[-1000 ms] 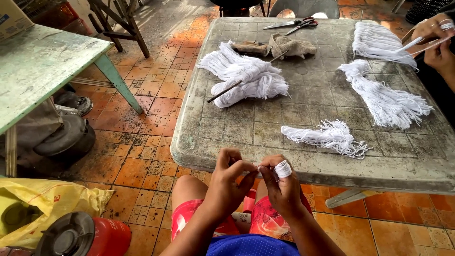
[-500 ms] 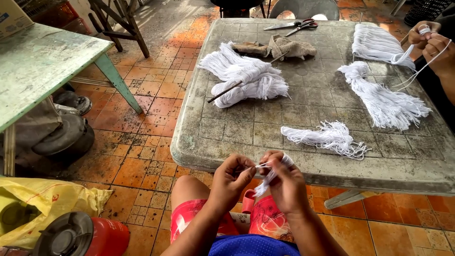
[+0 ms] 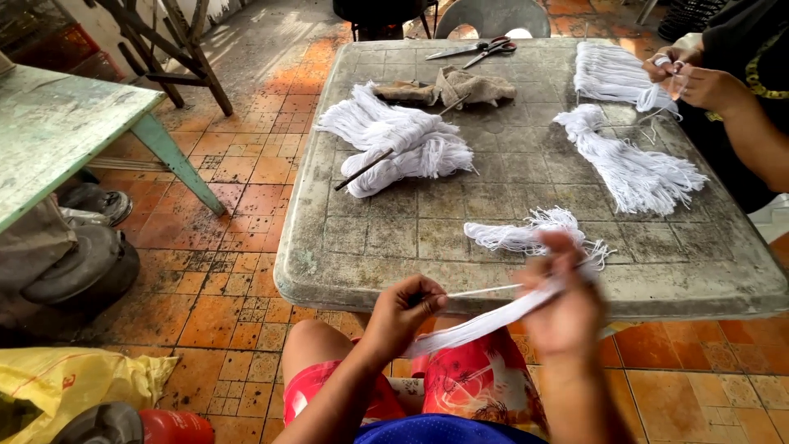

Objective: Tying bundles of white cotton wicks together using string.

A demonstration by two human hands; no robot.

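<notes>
Between my hands: white string bundle (image 3: pixel 485 322), stretched taut.
Grip: my left hand (image 3: pixel 403 311) pinches it; my right hand (image 3: pixel 563 308) clasps it, blurred.
Risk: strands may slip loose if my pinch slackens.

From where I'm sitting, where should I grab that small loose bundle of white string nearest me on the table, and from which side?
Grip the small bundle at its left end, where the strands lie gathered tight; the right end frays into loose loops. Come from above and from the near table edge, probably pinching across the strands.
</notes>
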